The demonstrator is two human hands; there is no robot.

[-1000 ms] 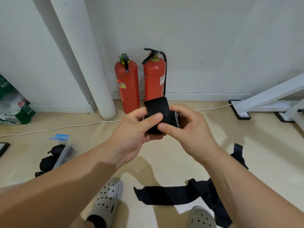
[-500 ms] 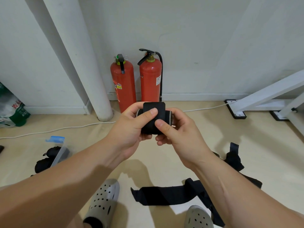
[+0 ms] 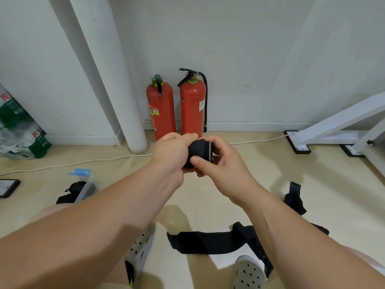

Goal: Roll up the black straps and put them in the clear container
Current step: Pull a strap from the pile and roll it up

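Observation:
A rolled black strap (image 3: 199,152) sits between both hands at mid frame, above the floor. My left hand (image 3: 171,155) grips its left side with curled fingers. My right hand (image 3: 216,163) holds its right end, thumb across the front. A long loose black strap (image 3: 210,241) lies flat on the floor between my feet, running under my right forearm. Another black strap piece (image 3: 294,200) lies bunched at the right. The clear container (image 3: 85,187) with a blue clip lies at the left with rolled black straps inside it.
Two red fire extinguishers (image 3: 160,109) stand against the wall beside a white pipe (image 3: 116,80). A white cable (image 3: 73,163) crosses the floor. A white metal frame (image 3: 337,126) is at the right, a plastic-wrapped pack (image 3: 18,132) and a phone (image 3: 7,187) at the left.
The strap's loose flap that stood up a second ago is now wrapped down onto the roll. Both hands have closed tighter round the roll.

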